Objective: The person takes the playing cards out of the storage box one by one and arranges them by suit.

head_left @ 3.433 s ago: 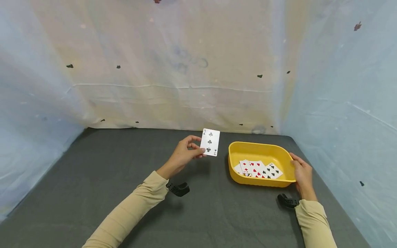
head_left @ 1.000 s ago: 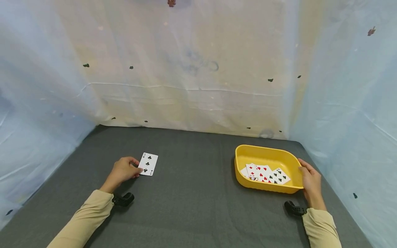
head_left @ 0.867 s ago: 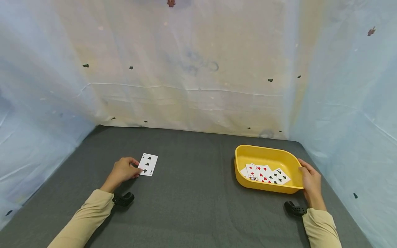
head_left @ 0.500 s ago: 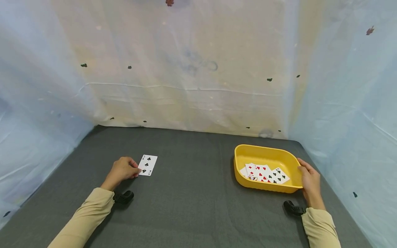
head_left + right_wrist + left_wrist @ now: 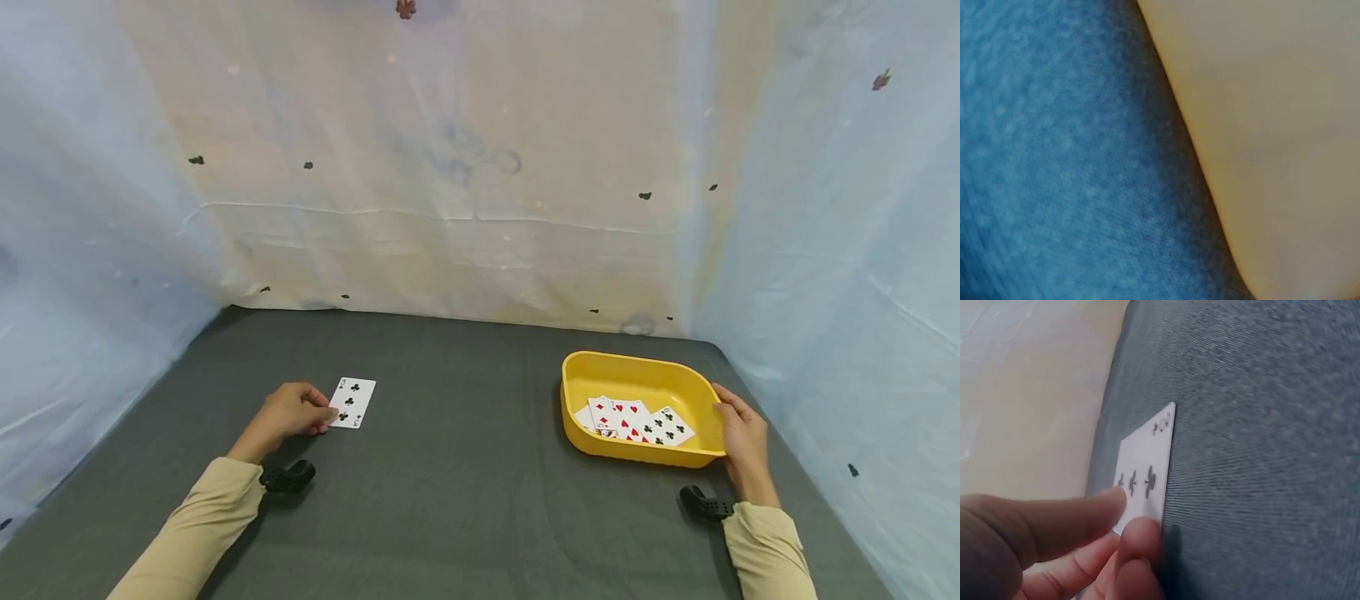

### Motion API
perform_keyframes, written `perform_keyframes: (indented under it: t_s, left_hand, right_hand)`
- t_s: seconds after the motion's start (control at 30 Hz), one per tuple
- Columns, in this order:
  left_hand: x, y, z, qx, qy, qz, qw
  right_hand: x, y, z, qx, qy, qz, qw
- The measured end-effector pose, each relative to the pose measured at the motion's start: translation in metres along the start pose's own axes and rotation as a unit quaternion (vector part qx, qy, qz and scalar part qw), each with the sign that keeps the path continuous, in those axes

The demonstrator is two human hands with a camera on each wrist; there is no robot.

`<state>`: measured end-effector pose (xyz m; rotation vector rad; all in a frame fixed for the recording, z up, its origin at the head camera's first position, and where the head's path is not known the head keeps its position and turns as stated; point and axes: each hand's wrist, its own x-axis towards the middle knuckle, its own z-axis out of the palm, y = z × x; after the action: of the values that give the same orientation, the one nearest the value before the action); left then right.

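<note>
My left hand (image 5: 287, 412) pinches the near-left corner of a playing card (image 5: 355, 398), the three of clubs, face up low over the left part of the table. In the left wrist view the thumb lies on the face of the card (image 5: 1147, 450) and a fingertip is at its edge. My right hand (image 5: 745, 439) grips the right end of a yellow plastic tub (image 5: 637, 454), thumb at the rim. Several face-up playing cards (image 5: 633, 419), hearts, diamonds and clubs, overlap inside it. The right wrist view shows only the tub's blurred side wall (image 5: 1272, 156); no fingers appear there.
Dark grey cloth (image 5: 450, 467) covers the table. A pale sheet (image 5: 450, 258) hangs behind it, and bluish sheets hang at both sides. Each wrist wears a black strap mount (image 5: 288, 477).
Since the oldest frame, my left hand has carried the three of clubs leftward, away from the tub, and lowered it. In the last second the card tilts flatter. My right hand keeps its grip.
</note>
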<state>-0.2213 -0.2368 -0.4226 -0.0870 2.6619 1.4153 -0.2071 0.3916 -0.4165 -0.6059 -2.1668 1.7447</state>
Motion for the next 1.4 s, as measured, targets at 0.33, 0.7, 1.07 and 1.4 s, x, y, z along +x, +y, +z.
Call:
perform_keyframes:
  t_s: [0.33,0.7,1.07,1.4]
  left_hand:
    - [-0.002,0.027,0.003,-0.001,-0.026,0.039,0.9989]
    - [0.000,0.068,0.023,-0.021,-0.063,0.099,0.9929]
    - [0.005,0.104,0.053,-0.032,-0.090,0.173,0.9802]
    - [0.010,0.137,0.091,-0.039,-0.115,0.264,0.9569]
  right_hand:
    - [-0.001,0.000,0.002,-0.024,-0.003,-0.008,0.9997]
    - [0.000,-0.001,0.002,-0.019,0.000,-0.015,0.9997]
    - [0.000,0.000,0.001,-0.006,0.002,-0.009,0.9999]
    - [0.001,0.001,0.004,-0.019,0.008,-0.007,0.9998]
